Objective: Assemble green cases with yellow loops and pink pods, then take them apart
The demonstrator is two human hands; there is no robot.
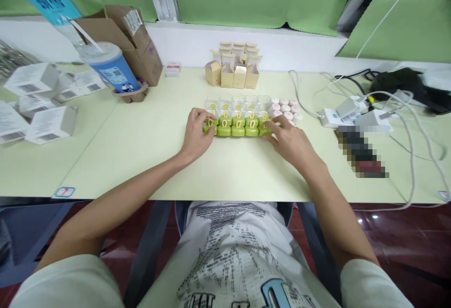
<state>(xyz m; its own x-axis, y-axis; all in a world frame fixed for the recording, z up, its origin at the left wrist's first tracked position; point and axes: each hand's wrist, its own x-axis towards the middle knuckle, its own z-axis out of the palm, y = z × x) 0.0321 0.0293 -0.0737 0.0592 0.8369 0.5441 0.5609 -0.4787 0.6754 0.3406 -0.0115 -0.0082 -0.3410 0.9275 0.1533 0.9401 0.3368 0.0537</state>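
Small glossy green containers with yellow loops on top stand pressed together in two rows on the table. My left hand is at the left end of these rows, its thumb and fingers curled against the end containers. At the right end, my right hand has its thumb and fingers bent around the end containers in the same way. Directly behind the green rows are clear plastic pieces with yellow marks. Small pink and white round pieces sit grouped just beyond my right hand.
Open small cardboard boxes stand by the wall. On the left are white boxes, a blue cup, a bottle and an open carton. White cables and a power strip lie right, near a pixelated item.
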